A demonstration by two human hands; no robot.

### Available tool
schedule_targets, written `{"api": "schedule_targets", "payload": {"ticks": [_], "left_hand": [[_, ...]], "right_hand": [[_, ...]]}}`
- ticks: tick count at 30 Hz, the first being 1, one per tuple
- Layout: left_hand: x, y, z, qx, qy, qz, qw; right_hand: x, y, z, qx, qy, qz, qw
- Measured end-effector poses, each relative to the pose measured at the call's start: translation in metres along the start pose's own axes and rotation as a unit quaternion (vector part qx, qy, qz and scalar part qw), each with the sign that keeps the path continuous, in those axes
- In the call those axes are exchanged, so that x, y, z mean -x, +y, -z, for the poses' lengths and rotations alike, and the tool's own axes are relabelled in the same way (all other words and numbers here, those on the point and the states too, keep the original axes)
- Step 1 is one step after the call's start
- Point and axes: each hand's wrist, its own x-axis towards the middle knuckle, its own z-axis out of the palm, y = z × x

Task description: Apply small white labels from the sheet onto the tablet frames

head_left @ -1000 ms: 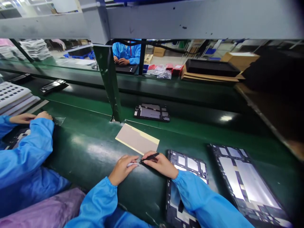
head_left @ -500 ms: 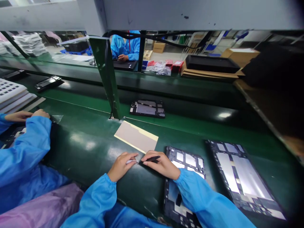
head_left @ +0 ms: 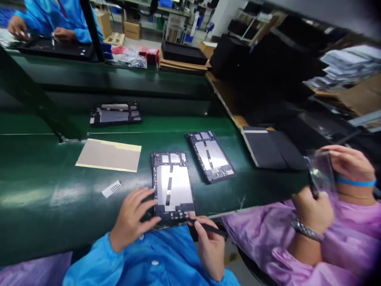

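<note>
My left hand (head_left: 132, 216) lies on the green bench, fingers spread, its fingertips touching the left edge of a black tablet frame (head_left: 172, 184) with silver panels. My right hand (head_left: 208, 246) sits at the frame's near right corner, closed round a black pen-like tool (head_left: 210, 228). A small white label strip (head_left: 111, 188) lies loose on the bench to the left of the frame. Beyond the strip lies a beige sheet with a yellow edge (head_left: 109, 155).
A second tablet frame (head_left: 210, 155) lies to the right, a third (head_left: 115, 113) farther back. On my right a person in pink sleeves (head_left: 312, 216) holds clear film. Black flat pieces (head_left: 272, 149) sit on a side table. A green post (head_left: 35, 107) stands at left.
The view has swung to the right. My left hand has let go of the white strip, which now lies on the bench, and has moved onto the tablet frame; my right hand has drawn back with the tool.
</note>
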Motion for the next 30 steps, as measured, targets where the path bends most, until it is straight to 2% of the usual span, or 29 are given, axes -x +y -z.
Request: {"api": "schedule_targets", "payload": {"ticks": [2, 4, 8, 13, 20, 30], "left_hand": [[-0.005, 0.023, -0.025, 0.009, -0.055, -0.033, 0.998], [-0.008, 0.034, -0.046, 0.003, -0.077, -0.037, 0.996], [-0.015, 0.031, -0.070, -0.003, -0.070, -0.008, 0.998], [-0.020, 0.026, -0.073, -0.002, -0.066, -0.009, 0.998], [-0.019, 0.029, -0.072, 0.005, -0.062, 0.007, 0.998], [-0.018, 0.030, -0.072, 0.015, -0.072, 0.023, 0.997]], "right_hand": [[0.009, 0.002, -0.005, 0.022, 0.007, 0.052, 0.998], [0.007, -0.001, -0.010, 0.044, 0.005, 0.105, 0.994], [-0.011, -0.004, -0.012, 0.061, 0.007, 0.151, 0.987], [-0.021, 0.005, -0.013, 0.070, 0.020, 0.140, 0.987], [-0.012, 0.019, -0.022, 0.060, 0.040, 0.197, 0.978], [-0.010, 0.025, -0.023, 0.095, 0.034, 0.219, 0.970]]}}
